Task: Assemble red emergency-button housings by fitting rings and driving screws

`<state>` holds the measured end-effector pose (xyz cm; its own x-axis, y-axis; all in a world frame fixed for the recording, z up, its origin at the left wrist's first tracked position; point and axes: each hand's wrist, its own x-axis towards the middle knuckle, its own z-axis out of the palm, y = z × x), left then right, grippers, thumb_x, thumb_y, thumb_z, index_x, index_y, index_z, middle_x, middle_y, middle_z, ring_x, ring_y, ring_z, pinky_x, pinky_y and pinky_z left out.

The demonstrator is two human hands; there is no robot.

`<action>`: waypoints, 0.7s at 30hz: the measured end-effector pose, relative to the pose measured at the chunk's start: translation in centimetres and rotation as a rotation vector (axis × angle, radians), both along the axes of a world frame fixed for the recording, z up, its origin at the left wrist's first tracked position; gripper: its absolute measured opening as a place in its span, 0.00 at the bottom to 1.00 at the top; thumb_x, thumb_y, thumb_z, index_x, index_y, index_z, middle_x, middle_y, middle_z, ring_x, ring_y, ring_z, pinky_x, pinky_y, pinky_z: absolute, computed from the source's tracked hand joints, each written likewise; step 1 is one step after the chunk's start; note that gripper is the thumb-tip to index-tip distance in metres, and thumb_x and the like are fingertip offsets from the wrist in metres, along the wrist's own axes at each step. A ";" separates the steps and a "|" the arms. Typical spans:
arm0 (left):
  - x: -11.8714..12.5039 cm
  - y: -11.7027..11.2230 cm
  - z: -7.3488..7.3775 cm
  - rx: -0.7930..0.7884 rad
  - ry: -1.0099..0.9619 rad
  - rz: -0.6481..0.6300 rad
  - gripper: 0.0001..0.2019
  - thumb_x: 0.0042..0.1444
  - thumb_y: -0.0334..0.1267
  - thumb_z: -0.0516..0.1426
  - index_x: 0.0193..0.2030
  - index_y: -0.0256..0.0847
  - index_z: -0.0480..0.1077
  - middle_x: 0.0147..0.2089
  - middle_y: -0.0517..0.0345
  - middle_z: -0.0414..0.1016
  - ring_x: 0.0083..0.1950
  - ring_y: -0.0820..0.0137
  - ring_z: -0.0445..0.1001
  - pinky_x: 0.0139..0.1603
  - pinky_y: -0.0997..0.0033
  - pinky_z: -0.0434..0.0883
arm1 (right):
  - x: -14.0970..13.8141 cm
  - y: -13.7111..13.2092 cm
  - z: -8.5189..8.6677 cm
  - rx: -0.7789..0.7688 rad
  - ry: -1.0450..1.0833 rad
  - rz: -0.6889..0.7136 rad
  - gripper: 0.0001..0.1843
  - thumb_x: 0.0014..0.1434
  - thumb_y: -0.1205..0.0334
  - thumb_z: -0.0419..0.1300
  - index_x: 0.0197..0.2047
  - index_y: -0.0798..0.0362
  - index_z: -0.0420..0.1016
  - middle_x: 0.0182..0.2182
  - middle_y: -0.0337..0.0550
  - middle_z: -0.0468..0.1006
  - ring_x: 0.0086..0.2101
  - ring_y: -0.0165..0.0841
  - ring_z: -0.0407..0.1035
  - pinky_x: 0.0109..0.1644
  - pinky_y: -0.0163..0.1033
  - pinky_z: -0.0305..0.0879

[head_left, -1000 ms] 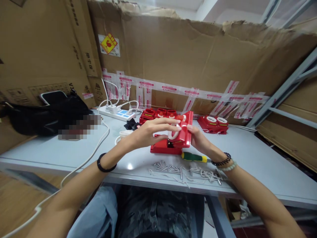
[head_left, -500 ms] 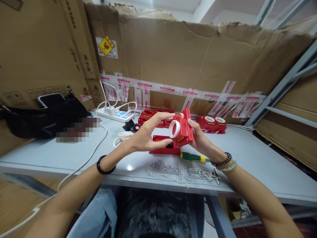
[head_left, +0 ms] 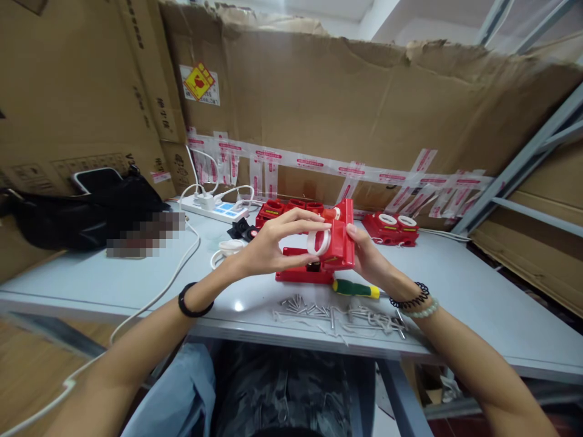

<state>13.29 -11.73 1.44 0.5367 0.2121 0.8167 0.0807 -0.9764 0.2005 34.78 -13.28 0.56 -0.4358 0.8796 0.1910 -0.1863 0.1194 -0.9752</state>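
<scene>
My right hand (head_left: 368, 250) grips a red plastic housing (head_left: 339, 243) by its right side, holding it tilted above the table. A white ring (head_left: 317, 243) sits at the housing's left-facing opening. My left hand (head_left: 280, 241) curls around that ring, its fingers at the upper rim and thumb at the lower. Below the raised housing lies another red housing part (head_left: 303, 276) with something dark inside. A green and yellow screwdriver (head_left: 356, 288) rests just in front, its shaft partly behind my right wrist. Several metal screws (head_left: 307, 307) and tangled white string (head_left: 368, 318) lie near the table's front edge.
Several red housings (head_left: 291, 208) stand at the back, with white-ringed ones (head_left: 390, 230) at the right. A power strip (head_left: 216, 209) with white cables, black parts (head_left: 241, 230), white rings (head_left: 231, 246) and a black bag (head_left: 91, 209) occupy the left. Cardboard (head_left: 310, 97) walls the back.
My left fingers and thumb have closed in on the white ring, which now shows turned at a different angle. The right hand still holds the housing almost in place.
</scene>
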 end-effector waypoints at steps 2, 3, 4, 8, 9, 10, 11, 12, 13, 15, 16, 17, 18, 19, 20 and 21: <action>0.0 0.1 0.0 -0.016 -0.008 -0.011 0.24 0.52 0.38 0.64 0.56 0.46 0.67 0.53 0.50 0.71 0.55 0.64 0.69 0.55 0.60 0.70 | 0.0 0.0 0.0 0.004 -0.001 0.013 0.28 0.58 0.43 0.54 0.56 0.51 0.69 0.34 0.45 0.82 0.32 0.34 0.76 0.38 0.40 0.72; 0.0 0.1 0.0 -0.021 -0.015 -0.019 0.25 0.51 0.38 0.64 0.56 0.46 0.67 0.53 0.50 0.71 0.55 0.64 0.69 0.55 0.61 0.70 | 0.0 0.0 0.0 0.006 0.002 0.020 0.28 0.58 0.43 0.54 0.55 0.51 0.69 0.34 0.45 0.82 0.32 0.34 0.76 0.38 0.39 0.72; 0.0 0.1 0.0 -0.025 -0.021 -0.026 0.25 0.51 0.38 0.65 0.56 0.46 0.67 0.53 0.50 0.71 0.55 0.64 0.69 0.55 0.61 0.70 | 0.0 0.1 -0.1 0.006 0.005 0.026 0.28 0.58 0.43 0.55 0.55 0.51 0.70 0.34 0.45 0.81 0.32 0.33 0.76 0.39 0.39 0.72; 0.0 0.1 0.1 -0.036 -0.028 -0.050 0.26 0.50 0.38 0.65 0.57 0.46 0.67 0.53 0.50 0.72 0.55 0.65 0.69 0.55 0.61 0.70 | 0.1 0.0 0.0 0.003 -0.006 0.023 0.29 0.57 0.42 0.55 0.53 0.54 0.71 0.34 0.47 0.81 0.32 0.33 0.76 0.37 0.39 0.72; -0.1 0.1 0.1 -0.040 -0.025 -0.052 0.26 0.50 0.38 0.65 0.57 0.46 0.67 0.53 0.51 0.72 0.56 0.65 0.69 0.56 0.61 0.70 | 0.1 0.0 0.1 0.002 -0.013 0.020 0.29 0.57 0.42 0.55 0.53 0.55 0.72 0.34 0.47 0.81 0.31 0.33 0.76 0.37 0.38 0.72; -0.1 0.1 0.1 -0.044 -0.022 -0.054 0.26 0.50 0.38 0.65 0.57 0.47 0.67 0.53 0.51 0.72 0.56 0.65 0.69 0.56 0.61 0.70 | 0.1 -0.1 0.1 0.002 -0.018 0.018 0.29 0.56 0.42 0.56 0.52 0.56 0.72 0.33 0.47 0.81 0.31 0.33 0.76 0.36 0.38 0.72; -0.1 0.1 0.1 -0.047 -0.020 -0.054 0.27 0.50 0.38 0.65 0.58 0.47 0.67 0.54 0.51 0.72 0.56 0.65 0.69 0.56 0.61 0.70 | 0.1 -0.1 0.1 0.001 -0.022 0.017 0.30 0.56 0.42 0.56 0.52 0.56 0.72 0.33 0.48 0.81 0.31 0.33 0.75 0.35 0.38 0.72; -0.1 0.1 0.1 -0.049 -0.019 -0.054 0.27 0.50 0.38 0.65 0.58 0.47 0.67 0.54 0.51 0.72 0.56 0.65 0.69 0.56 0.61 0.70 | 0.1 -0.2 0.1 0.001 -0.025 0.018 0.30 0.56 0.42 0.56 0.52 0.56 0.72 0.34 0.48 0.81 0.31 0.33 0.75 0.35 0.38 0.72; -0.1 0.2 0.1 -0.051 -0.020 -0.054 0.27 0.50 0.38 0.65 0.57 0.47 0.67 0.54 0.51 0.72 0.56 0.65 0.69 0.56 0.61 0.70 | 0.1 -0.2 0.1 0.000 -0.026 0.019 0.30 0.55 0.42 0.57 0.52 0.57 0.72 0.34 0.48 0.81 0.31 0.33 0.75 0.35 0.37 0.72; -0.2 0.2 0.0 -0.056 -0.025 -0.055 0.27 0.50 0.39 0.65 0.57 0.47 0.67 0.54 0.51 0.72 0.56 0.65 0.69 0.56 0.60 0.70 | 0.0 -0.3 0.1 0.001 -0.032 0.018 0.30 0.55 0.43 0.57 0.52 0.57 0.72 0.35 0.48 0.81 0.32 0.33 0.75 0.36 0.38 0.72; -0.2 0.3 0.0 -0.058 -0.028 -0.055 0.27 0.50 0.39 0.65 0.57 0.47 0.67 0.53 0.51 0.73 0.56 0.64 0.69 0.56 0.60 0.70 | 0.0 -0.2 0.1 0.004 -0.038 0.014 0.29 0.56 0.43 0.57 0.52 0.57 0.72 0.36 0.49 0.80 0.33 0.34 0.75 0.37 0.38 0.73; -0.2 0.3 0.0 -0.061 -0.028 -0.055 0.26 0.50 0.39 0.65 0.57 0.47 0.68 0.53 0.50 0.73 0.56 0.64 0.69 0.55 0.59 0.71 | 0.0 -0.2 0.1 0.010 -0.043 0.011 0.29 0.56 0.43 0.57 0.52 0.57 0.71 0.37 0.49 0.80 0.34 0.34 0.75 0.38 0.38 0.73; -0.2 0.3 0.0 -0.063 -0.028 -0.055 0.26 0.49 0.40 0.66 0.57 0.46 0.68 0.53 0.50 0.73 0.55 0.64 0.70 0.55 0.58 0.71 | 0.1 -0.2 0.1 0.018 -0.047 0.009 0.30 0.55 0.43 0.57 0.52 0.56 0.71 0.38 0.49 0.80 0.35 0.35 0.76 0.39 0.39 0.73; -0.2 0.3 0.0 -0.062 -0.028 -0.056 0.26 0.49 0.40 0.66 0.57 0.46 0.68 0.53 0.50 0.73 0.55 0.63 0.70 0.55 0.58 0.71 | 0.1 -0.2 0.1 0.023 -0.050 0.008 0.30 0.55 0.42 0.57 0.52 0.56 0.71 0.38 0.49 0.80 0.35 0.35 0.76 0.39 0.40 0.73; -0.2 0.3 0.0 -0.061 -0.027 -0.058 0.26 0.49 0.40 0.66 0.57 0.46 0.68 0.53 0.50 0.73 0.56 0.63 0.70 0.56 0.58 0.71 | 0.1 -0.1 0.1 0.027 -0.051 0.009 0.30 0.54 0.42 0.58 0.53 0.56 0.71 0.39 0.49 0.80 0.36 0.36 0.76 0.40 0.40 0.73; -0.2 0.3 0.0 -0.060 -0.025 -0.058 0.26 0.50 0.40 0.66 0.57 0.46 0.68 0.53 0.50 0.73 0.56 0.63 0.70 0.56 0.58 0.70 | 0.1 -0.1 0.1 0.031 -0.047 0.009 0.31 0.54 0.42 0.58 0.53 0.55 0.71 0.39 0.49 0.80 0.36 0.36 0.76 0.40 0.41 0.74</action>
